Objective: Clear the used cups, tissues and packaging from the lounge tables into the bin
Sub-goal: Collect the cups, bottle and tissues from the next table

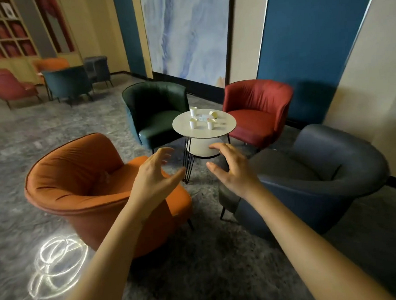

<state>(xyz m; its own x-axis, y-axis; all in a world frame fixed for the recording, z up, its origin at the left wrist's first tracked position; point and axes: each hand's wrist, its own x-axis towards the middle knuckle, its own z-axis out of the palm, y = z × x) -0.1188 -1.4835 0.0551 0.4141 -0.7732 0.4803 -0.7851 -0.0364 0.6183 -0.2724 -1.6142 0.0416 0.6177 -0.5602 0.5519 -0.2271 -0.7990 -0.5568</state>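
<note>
**A:** Where is the table?

**B:** The table (225,127) stands mid-room with four seats around it: near-left chair (90,179), far-left chair (157,110), far-right chair (257,109) and near-right chair (321,165).

**A:** What is on it?

**B:** The back-left cup (193,111) stands behind the front-left cup (193,122). The front-right cup (211,123) is beside that. The tipped cup (213,113) lies at the back right, and a small pack (203,117) lies among them. A shelf (201,147) sits under the top.

**A:** And the hands?

**B:** The left hand (156,173) and right hand (233,168) are side by side between the near chairs, short of the table.
</note>
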